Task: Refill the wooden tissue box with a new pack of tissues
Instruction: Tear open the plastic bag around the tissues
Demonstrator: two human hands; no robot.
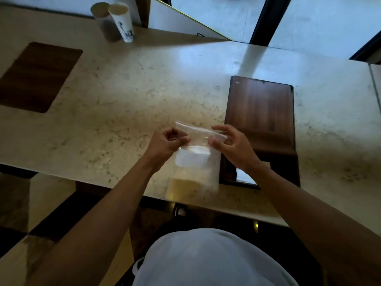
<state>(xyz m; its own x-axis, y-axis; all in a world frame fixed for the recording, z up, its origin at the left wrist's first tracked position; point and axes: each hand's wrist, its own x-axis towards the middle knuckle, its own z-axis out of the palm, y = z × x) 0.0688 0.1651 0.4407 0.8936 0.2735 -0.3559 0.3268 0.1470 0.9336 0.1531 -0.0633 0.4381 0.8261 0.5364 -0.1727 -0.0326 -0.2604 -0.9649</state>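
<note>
My left hand (165,144) and right hand (231,146) both pinch the top edge of the clear tissue pack (194,156), fingers clamped on the plastic, holding it above the marble counter (123,96). The wooden tissue box (260,129) lies open just right of it, lid flat.

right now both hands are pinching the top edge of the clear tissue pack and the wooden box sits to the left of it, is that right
Not quite. In the head view the wooden box sits to the right of the pack, not the left. The rest holds: the left hand and right hand both pinch the top edge of the clear tissue pack.
</note>
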